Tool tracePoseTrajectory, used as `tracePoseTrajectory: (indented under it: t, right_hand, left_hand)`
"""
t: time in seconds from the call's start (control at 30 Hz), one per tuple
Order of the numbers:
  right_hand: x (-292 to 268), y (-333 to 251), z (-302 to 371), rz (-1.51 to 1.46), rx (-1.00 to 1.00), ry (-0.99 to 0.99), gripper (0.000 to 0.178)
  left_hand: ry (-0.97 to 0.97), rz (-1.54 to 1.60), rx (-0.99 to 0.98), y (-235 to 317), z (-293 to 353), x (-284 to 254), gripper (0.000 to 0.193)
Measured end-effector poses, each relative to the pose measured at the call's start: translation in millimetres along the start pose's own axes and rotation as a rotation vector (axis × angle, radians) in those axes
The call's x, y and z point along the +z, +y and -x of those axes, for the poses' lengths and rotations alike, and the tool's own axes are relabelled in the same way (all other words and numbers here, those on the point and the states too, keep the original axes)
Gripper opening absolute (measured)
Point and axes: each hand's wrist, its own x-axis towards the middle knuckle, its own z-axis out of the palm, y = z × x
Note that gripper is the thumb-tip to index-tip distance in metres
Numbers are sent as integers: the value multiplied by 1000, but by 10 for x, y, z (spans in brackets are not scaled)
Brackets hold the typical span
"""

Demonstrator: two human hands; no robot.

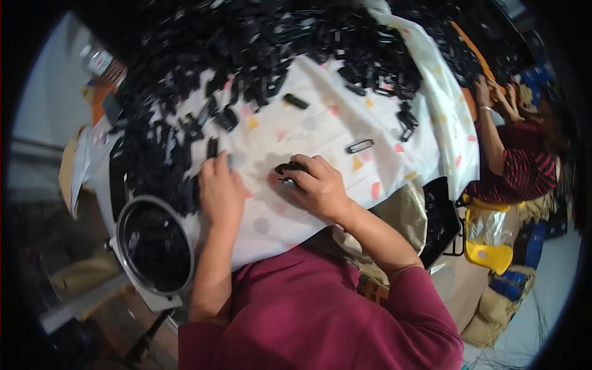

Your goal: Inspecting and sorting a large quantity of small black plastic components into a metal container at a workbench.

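Note:
My right hand (317, 188) is closed around a small black plastic clip-like part (288, 168), held just over the cloth; a shiny edge shows below its fingers. To its left, my left hand (222, 188) has its fingers drawn together on the near end of a narrow black plastic piece (213, 147). One dark oblong piece (296, 101) lies alone beyond my hands. Off to the right rests a flat black frame-like piece (360, 146) with a pale middle. All this is on a white patterned cloth (290, 231).
A large heap of black plastic parts (246, 43) covers the far side and left of the table. By my left forearm stands a round grey-rimmed container (154, 198) with dark contents. At right, another person (518, 154) in a striped top works beside a yellow stool (490, 256).

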Motion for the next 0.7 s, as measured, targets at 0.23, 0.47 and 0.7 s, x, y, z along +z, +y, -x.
tracePoseTrajectory:
  t: [0.23,0.47,0.7]
  right_hand:
    - [-591,1023,-325,-328,673,337,19]
    - [-1103,1696,-680,465,536,4,39]
    - [-812,1686,-503,287,612,389,15]
  left_hand:
    - [139,11,116,-168,109,162,34]
    - [135,32,90,-158,101,204,33]
    - [127,29,65,-126,65,169,32]
